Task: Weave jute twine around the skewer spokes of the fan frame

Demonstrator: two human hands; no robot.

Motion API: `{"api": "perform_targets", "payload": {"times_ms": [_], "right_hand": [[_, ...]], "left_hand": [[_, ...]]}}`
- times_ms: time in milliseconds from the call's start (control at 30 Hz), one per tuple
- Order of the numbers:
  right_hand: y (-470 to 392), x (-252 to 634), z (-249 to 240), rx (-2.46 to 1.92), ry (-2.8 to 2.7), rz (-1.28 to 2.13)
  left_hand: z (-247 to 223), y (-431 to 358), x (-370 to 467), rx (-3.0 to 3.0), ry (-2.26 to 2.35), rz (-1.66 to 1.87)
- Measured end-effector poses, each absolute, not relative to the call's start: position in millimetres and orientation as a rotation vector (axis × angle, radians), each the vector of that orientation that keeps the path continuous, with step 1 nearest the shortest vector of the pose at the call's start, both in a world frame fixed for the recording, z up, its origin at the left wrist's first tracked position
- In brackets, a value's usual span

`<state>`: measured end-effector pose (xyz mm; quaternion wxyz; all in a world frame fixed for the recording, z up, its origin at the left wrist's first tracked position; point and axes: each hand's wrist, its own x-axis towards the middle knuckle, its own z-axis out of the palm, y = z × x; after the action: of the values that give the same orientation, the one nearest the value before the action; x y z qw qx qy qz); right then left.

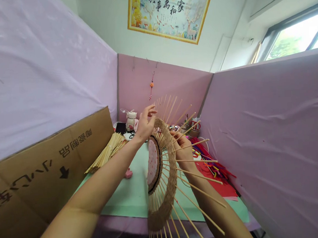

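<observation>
A round woven piece (171, 179) with thin wooden sticks radiating outward is held upright, nearly edge-on, above the table. Its middle is a pale disc with red dots (153, 161), edged by a dark ring. At its upper left rim is my left hand (146, 124), fingers bent and apart; the thumb is by the rim. My right hand (182, 148) is at the right side of the woven band, among the sticks, with thumb and fingers pinched together. What exactly lies between those fingertips is too small to tell.
The table has a green top (126, 198). A bundle of sticks (107, 152) lies at the left beside a cardboard sheet (51, 168). Red sheets (215, 176) and colourful fuzzy stems (205, 152) lie at the right. A white jar (131, 119) stands at the back. Partitions surround the table.
</observation>
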<state>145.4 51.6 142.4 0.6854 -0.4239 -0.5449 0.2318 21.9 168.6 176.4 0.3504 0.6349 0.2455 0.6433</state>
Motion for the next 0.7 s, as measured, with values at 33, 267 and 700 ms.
{"api": "perform_targets", "payload": {"times_ms": [33,267,700], "right_hand": [[51.8,144.8,144.5,-0.959,-1.239,0.504],[55.2,161.5,162.7,-1.051,-1.261,0.397],[60.4,197.2,168.2,-1.096,-1.217,0.435]], "left_hand": [[181.7,165.3,20.0,1.861,0.642,1.643],[198.6,168.6,15.5,2.602,0.839,1.281],[199.3,161.3,16.2,2.576,0.844,1.306]]}}
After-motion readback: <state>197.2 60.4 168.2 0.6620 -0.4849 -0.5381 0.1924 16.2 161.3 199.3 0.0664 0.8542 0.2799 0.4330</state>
